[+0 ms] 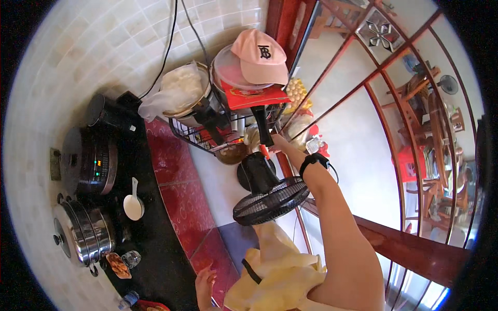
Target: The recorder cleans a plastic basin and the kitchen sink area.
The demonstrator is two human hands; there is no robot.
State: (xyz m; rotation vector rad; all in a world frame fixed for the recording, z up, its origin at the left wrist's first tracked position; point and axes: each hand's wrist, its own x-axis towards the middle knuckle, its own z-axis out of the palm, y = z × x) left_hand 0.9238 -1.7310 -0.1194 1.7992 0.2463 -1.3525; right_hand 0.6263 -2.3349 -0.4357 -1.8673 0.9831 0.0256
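My right hand (277,143) reaches past a black electric fan (271,200) towards the lower part of a wire rack; its fingers are partly hidden beside a black pan handle (263,126), and what they touch cannot be made out. A black band circles that wrist. My left hand (206,279) is low in the view beside the red-tiled counter front, its fingers apart and nothing in them. On the rack (190,139) stand a pot with a plastic bag (181,85) on it and a lidded pan bearing a red packet (253,96) and a pink cap (261,58).
The black counter (155,241) on the left holds a rice cooker (91,161), a steel steamer pot (83,233), a white ladle (134,206) and a small food dish (118,265). Red-framed glass panels (412,248) line the right side. A bowl (232,154) is beneath the rack.
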